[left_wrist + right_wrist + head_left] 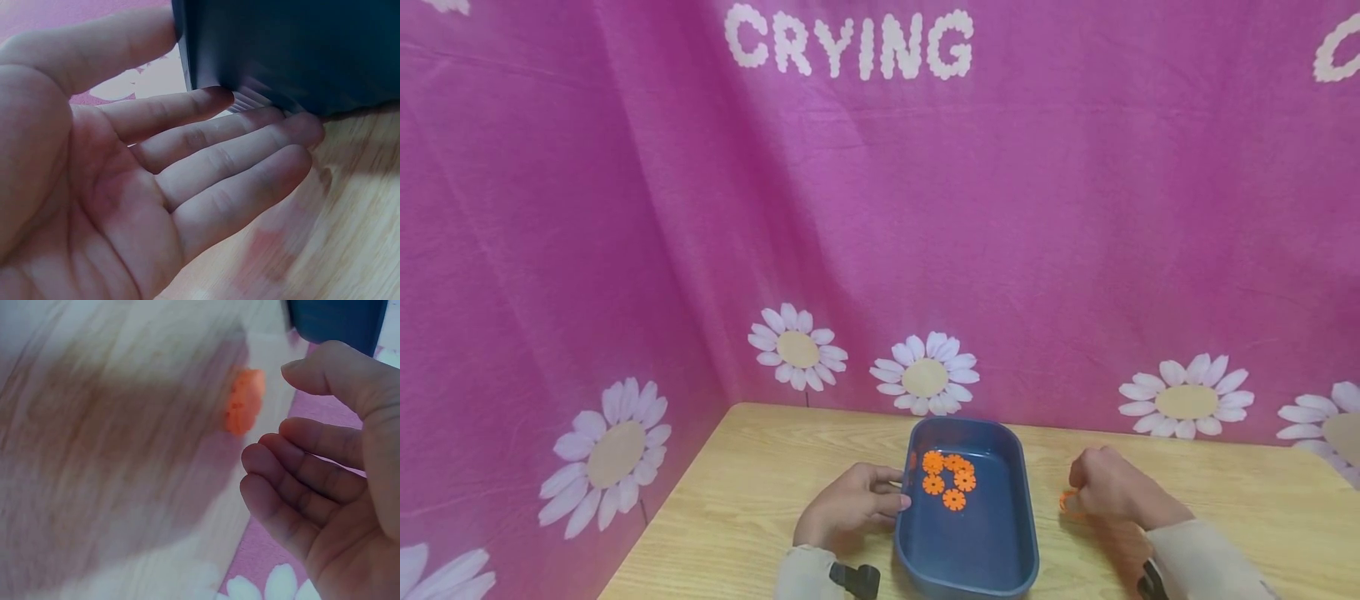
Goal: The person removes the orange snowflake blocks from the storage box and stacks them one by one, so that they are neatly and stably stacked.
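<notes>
A dark blue tray [966, 546] stands on the table with several orange notched plastic discs [954, 499] lying flat in its far half. My left hand [857, 500] is at the tray's left side, its fingers almost straight and touching the outer wall in the left wrist view, thumb against the edge. To the right of the tray, my right hand [1112, 483] hovers low over the table. Its fingers are loosely bent around nothing in the right wrist view. Just beyond those fingertips is another orange disc [245, 402], seen at a slant, with a gap to the thumb.
A light wood table [737, 483] carries everything. Behind it and along the left hangs a magenta cloth [1000, 225] printed with white daisies and lettering. The tray's wall [337, 322] shows in the right wrist view.
</notes>
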`<state>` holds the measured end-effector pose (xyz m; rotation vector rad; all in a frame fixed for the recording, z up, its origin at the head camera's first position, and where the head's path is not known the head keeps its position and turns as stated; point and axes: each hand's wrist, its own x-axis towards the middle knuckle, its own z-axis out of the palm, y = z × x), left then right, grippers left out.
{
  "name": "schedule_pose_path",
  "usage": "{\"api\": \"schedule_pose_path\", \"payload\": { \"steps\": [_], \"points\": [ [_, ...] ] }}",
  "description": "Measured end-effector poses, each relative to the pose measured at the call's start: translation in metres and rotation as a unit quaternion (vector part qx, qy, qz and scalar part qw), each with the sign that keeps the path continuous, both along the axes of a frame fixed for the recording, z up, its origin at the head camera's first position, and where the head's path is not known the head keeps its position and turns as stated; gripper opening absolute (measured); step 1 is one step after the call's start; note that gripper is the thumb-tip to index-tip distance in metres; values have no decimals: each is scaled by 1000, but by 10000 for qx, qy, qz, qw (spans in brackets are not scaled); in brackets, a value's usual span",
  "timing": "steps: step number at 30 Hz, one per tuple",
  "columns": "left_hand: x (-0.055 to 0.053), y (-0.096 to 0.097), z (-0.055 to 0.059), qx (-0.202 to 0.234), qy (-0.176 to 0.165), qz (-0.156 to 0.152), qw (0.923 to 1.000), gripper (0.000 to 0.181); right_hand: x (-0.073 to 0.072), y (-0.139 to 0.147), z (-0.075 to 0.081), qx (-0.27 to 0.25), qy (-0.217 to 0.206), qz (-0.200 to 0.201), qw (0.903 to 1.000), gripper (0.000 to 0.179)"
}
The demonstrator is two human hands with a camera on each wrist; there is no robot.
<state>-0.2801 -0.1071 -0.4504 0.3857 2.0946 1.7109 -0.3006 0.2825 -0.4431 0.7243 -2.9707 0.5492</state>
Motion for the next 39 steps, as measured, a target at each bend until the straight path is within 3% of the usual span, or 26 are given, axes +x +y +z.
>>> {"api": "schedule_pose_path", "payload": {
  "steps": [7,11,17,29,39],
  "points": [
    [-1,-1,-1,-2,32,-27,10000,42,-3,-1,15,-105,78,106,9999,12],
    [-2,-1,-1,-9,66,-43,10000,42,-3,-4,23,-237,-87,-54,9997,16],
    [-2,-1,-1,-9,101,-52,9999,42,-2,-7,35,-307,137,-99,9994,25],
    [0,-1,2,42,138,-74,9999,42,-1,-23,53,-440,469,50,9979,21],
    [1,-1,1,15,153,-111,9998,43,-1,-39,57,-538,255,-21,9982,25]
  ]
}}
